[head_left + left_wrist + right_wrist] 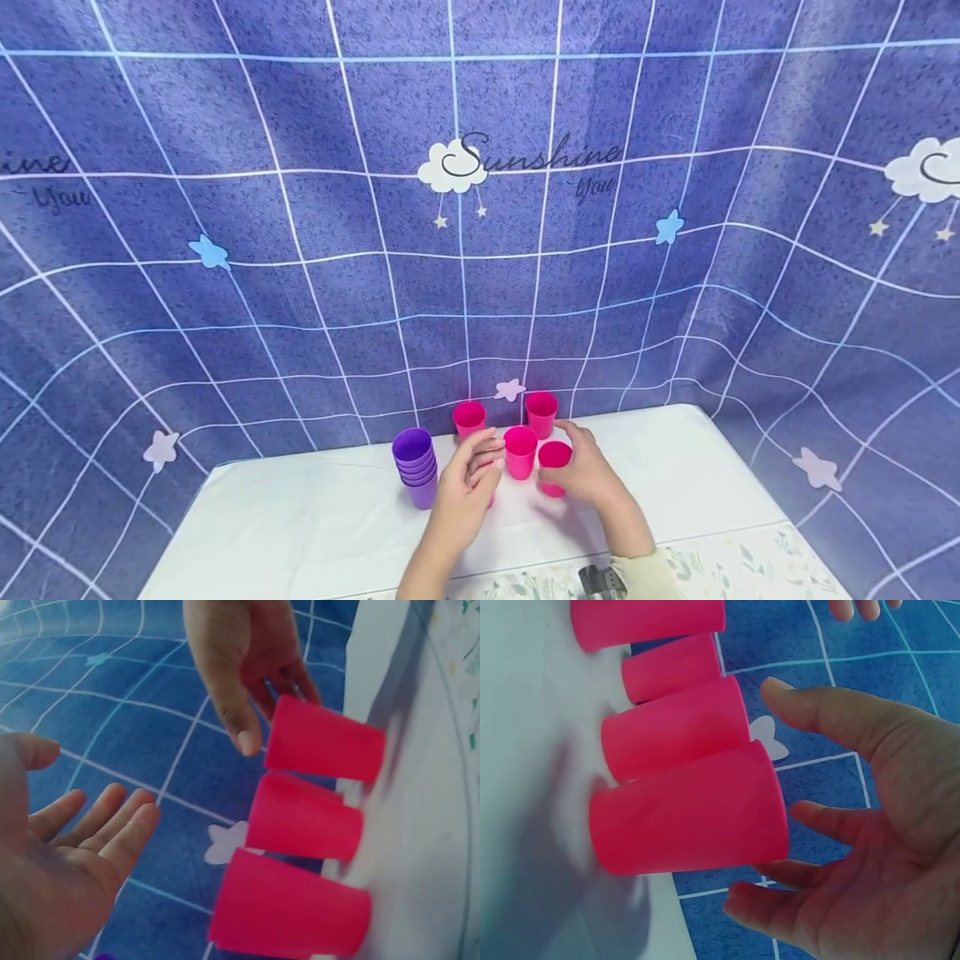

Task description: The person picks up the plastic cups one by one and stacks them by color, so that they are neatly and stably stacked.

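Upright bright-pink, tapered, plastic-looking cup (553,455) on the white tabletop (300,525), at four o'clock from the central pink cup (521,456). The right hand (588,475) has its fingers spread wide beside the rim, with no grip evident; an off-centre closing could tip this presumably light cup into its neighbour. Left hand (465,493), at eight o'clock: fingers loosely extended, holding nothing; a low sweep could knock the partly hidden pink cup (491,502). At nine o'clock, the nested purple cup stack (423,493) might topple if that hand swung outward.
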Tool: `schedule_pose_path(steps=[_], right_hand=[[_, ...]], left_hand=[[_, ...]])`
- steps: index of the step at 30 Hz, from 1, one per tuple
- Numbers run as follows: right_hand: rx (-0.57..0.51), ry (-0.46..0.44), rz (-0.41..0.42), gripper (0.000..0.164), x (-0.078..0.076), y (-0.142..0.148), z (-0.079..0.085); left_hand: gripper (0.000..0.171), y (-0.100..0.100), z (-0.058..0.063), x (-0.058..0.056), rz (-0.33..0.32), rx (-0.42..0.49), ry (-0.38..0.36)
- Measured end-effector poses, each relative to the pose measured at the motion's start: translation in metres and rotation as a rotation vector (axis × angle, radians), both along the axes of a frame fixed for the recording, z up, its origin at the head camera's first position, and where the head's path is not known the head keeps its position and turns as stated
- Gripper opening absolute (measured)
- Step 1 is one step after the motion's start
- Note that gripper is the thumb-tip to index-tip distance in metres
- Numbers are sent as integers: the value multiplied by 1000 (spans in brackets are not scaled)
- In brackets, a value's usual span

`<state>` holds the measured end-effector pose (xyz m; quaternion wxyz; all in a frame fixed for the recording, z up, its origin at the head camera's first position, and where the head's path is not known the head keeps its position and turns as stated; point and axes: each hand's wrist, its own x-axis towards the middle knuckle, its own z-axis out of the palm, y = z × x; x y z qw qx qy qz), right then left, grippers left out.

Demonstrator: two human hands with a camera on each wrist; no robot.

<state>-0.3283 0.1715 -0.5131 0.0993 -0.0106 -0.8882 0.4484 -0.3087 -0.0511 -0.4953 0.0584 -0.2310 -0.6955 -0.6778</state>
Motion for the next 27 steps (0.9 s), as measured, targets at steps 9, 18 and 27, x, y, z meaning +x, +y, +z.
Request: schedule_pose_path(steps=[9,18,27], right_hand=[[-22,-17,10,94,-2,0,-6],[-12,-18,2,84,-6,3,-10],[-6,-69,-8,57,-1,7,-3]], left_hand=[[41,11,-12,-1,-32,-37,-67],[44,20,-21,0,-54,-76,-110],[44,24,-27,2,-49,-120,-106]])
